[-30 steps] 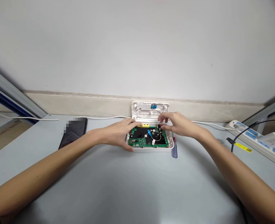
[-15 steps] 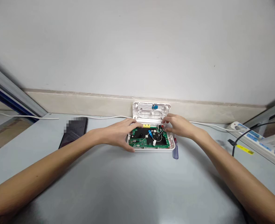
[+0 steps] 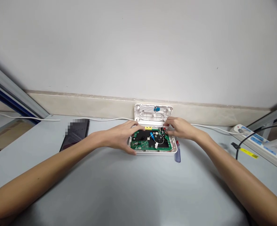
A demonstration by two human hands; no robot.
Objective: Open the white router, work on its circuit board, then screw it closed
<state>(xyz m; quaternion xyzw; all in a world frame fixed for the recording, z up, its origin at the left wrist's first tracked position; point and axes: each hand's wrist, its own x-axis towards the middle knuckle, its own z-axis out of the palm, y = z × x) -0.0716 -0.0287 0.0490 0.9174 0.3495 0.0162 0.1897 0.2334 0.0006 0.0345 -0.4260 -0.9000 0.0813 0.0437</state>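
Note:
A white router casing [image 3: 156, 153] lies on the table, its green circuit board [image 3: 144, 147] exposed. On the board are a black plate, a looped white fibre and a blue connector [image 3: 152, 136]. The white cover [image 3: 152, 113] stands upright behind, leaning toward the wall. My left hand [image 3: 121, 138] grips the casing's left end, with the thumb at the front edge and fingers at the back near a yellow port block [image 3: 148, 128]. My right hand [image 3: 179, 128] closes thumb and fingers over the back right corner, beside small red and black parts; its fingertips are partly hidden.
A screwdriver [image 3: 178, 153] with a translucent handle lies right of the casing. A dark phone [image 3: 76, 133] is at the left. The power strip [image 3: 262, 141] and a black cable with a yellow tag [image 3: 248, 153] are at the right. A white cable [image 3: 105, 119] runs along the wall.
The right thumb and fingers have shifted slightly at the back right corner of the board. The left hand keeps its hold on the casing. The whole view has moved a little.

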